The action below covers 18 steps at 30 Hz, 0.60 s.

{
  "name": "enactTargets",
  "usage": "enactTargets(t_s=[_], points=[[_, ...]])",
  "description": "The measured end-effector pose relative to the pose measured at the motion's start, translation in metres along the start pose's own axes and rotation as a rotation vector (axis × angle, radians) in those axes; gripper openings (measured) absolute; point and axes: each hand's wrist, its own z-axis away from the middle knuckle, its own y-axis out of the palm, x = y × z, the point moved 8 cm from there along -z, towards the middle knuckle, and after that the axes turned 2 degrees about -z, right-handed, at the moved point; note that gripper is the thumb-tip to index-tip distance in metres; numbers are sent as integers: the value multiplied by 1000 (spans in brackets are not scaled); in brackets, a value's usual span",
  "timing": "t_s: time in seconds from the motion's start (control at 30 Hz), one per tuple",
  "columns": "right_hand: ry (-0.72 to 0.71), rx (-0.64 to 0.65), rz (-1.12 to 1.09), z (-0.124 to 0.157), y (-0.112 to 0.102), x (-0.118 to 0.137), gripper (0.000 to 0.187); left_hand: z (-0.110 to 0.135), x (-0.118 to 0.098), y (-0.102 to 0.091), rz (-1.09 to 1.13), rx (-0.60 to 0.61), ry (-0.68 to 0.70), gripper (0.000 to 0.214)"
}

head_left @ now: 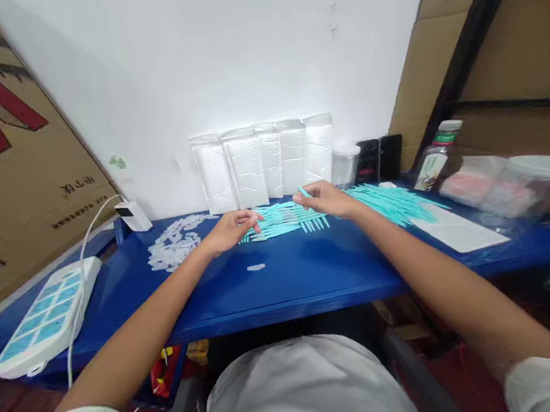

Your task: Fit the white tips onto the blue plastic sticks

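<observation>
My right hand is closed in a pinch around a slim teal stick, held just above the table. Fingers of my left hand are pressed together; a small pale bit shows at their tips, too small to name. Between and behind both hands lies a spread of teal sticks, several of them side by side in a row. One small translucent sleeve-like piece rests alone on the blue table nearer to me. Left of my left hand is a heap of similar translucent pieces.
White padded packets lean on the wall. At right are another pile of teal sticks, a white sheet, a bottle and clear tubs. A white multi-compartment case and a cable lie at left.
</observation>
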Motion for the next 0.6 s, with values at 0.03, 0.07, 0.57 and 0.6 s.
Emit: enactTargets(t_s=[0.03,0.07,0.57,0.6], points=[[-7,3,1,-1,1,-1,64,-1,0,0,-7,0,8,54],[-12,7,2,-1,2,-2,64,-2,0,0,-13,-1,16,54],[-58,48,-3,-1,13,2,59,-2,0,4,-37,-22,-32,45],[-59,50,-5,-1,15,1,58,-2,-2,5,-41,-19,-28,44]])
